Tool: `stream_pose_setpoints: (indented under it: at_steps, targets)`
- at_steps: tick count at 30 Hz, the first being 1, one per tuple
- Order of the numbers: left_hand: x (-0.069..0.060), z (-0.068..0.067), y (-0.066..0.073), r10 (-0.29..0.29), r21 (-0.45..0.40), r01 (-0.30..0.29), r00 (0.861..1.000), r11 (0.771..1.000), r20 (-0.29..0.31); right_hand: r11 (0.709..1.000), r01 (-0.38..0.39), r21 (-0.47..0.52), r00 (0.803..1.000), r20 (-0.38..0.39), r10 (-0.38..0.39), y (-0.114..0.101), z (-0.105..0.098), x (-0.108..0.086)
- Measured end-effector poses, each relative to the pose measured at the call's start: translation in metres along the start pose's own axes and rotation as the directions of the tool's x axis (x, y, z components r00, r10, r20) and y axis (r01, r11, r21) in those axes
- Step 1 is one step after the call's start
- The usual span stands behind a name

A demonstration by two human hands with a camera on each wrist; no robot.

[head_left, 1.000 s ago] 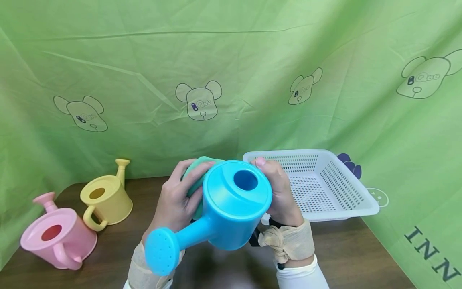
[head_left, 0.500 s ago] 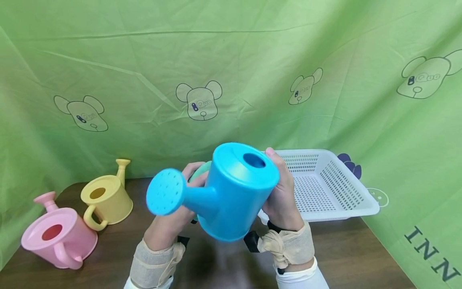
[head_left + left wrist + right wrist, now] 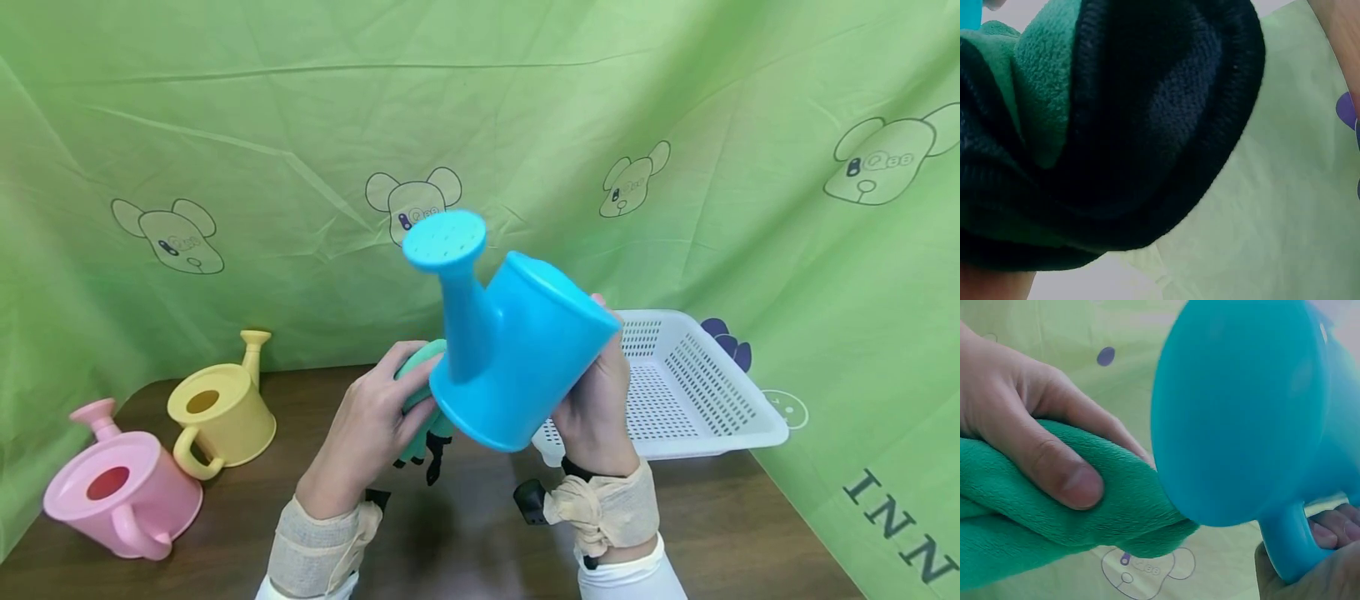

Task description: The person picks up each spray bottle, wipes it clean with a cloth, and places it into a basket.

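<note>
A blue watering can (image 3: 525,350) is held up over the table, tilted, its sprinkler head pointing up. My right hand (image 3: 600,400) grips it by the handle; in the right wrist view the fingers (image 3: 1335,525) curl round that handle. A folded green cloth (image 3: 1085,506) with a dark edge is pinched in my left hand (image 3: 378,412), thumb on one side. The cloth's tip is beside the can's base in the right wrist view; whether they touch I cannot tell. In the left wrist view the dark-edged cloth (image 3: 1147,125) covers much of the frame.
A yellow watering can (image 3: 225,417) and a pink watering can (image 3: 123,492) stand at the left of the dark wooden table (image 3: 480,542). On the right sits a white perforated basket (image 3: 738,437). A green curtain (image 3: 525,125) with printed bear heads hangs behind.
The blue can has risen and moved right, turning so its spout swings from low left to upright. My left hand stays with the cloth, which shows more below the fingers.
</note>
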State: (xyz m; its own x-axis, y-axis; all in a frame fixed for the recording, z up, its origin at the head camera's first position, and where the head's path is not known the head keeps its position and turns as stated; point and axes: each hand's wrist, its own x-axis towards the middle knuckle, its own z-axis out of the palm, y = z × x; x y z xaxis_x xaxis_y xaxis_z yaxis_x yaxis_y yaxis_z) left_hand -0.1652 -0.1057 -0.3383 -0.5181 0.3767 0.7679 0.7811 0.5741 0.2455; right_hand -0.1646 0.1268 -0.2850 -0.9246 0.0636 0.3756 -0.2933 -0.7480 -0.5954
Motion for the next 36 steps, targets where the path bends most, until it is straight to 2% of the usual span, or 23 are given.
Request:
stream_pose_setpoints:
  at_steps: [2, 5, 9, 14, 17, 22, 25, 29, 31, 33, 36]
  targets:
    - [-0.001, 0.0, 0.001, -0.012, 0.011, 0.012, 1.0, 1.0, 0.01, 1.0, 0.024, 0.007, 0.999, -0.027, -0.024, 0.0, 0.0, 0.001]
    - [0.0, 0.001, 0.002, 0.0, 0.006, 0.0, 1.0, 1.0, 0.008, 0.997, 0.057, 0.057, 0.995, -0.08, -0.053, 0.0, -0.001, 0.001]
    - [0.001, 0.004, 0.004, 0.038, -0.016, -0.038, 0.999, 0.999, 0.008, 0.991, 0.13, 0.033, 0.976, -0.181, -0.122, 0.001, -0.003, 0.002]
    - [0.001, 0.003, 0.008, 0.027, -0.042, -0.027, 1.0, 0.999, 0.001, 0.974, 0.213, -0.077, 0.954, -0.199, -0.225, 0.001, -0.007, 0.005]
    - [0.001, -0.001, 0.007, 0.003, -0.064, -0.004, 1.0, 0.998, -0.02, 0.949, 0.271, -0.164, 0.934, -0.194, -0.3, -0.001, -0.01, 0.007]
    - [0.004, -0.008, 0.006, -0.018, -0.067, 0.014, 0.997, 0.998, -0.071, 0.904, 0.351, -0.244, 0.893, -0.205, -0.402, -0.009, -0.016, 0.01]
    - [0.005, -0.013, 0.004, -0.037, -0.06, 0.03, 0.994, 0.998, -0.108, 0.881, 0.359, -0.309, 0.873, -0.221, -0.434, -0.014, -0.023, 0.011]
    - [0.003, -0.018, 0.001, -0.067, -0.056, 0.058, 0.984, 0.997, -0.166, 0.859, 0.33, -0.392, 0.856, -0.26, -0.447, -0.021, -0.037, 0.009]
    - [0.002, -0.02, -0.001, -0.078, -0.06, 0.067, 0.977, 0.996, -0.2, 0.834, 0.306, -0.458, 0.849, -0.265, -0.457, -0.023, -0.044, 0.009]
    - [0.003, -0.021, -0.003, -0.089, -0.066, 0.075, 0.969, 0.995, -0.232, 0.796, 0.267, -0.543, 0.847, -0.261, -0.462, -0.024, -0.053, 0.009]
    - [0.004, -0.023, -0.004, -0.093, -0.071, 0.077, 0.957, 0.995, -0.275, 0.696, 0.153, -0.702, 0.856, -0.258, -0.449, -0.024, -0.067, 0.009]
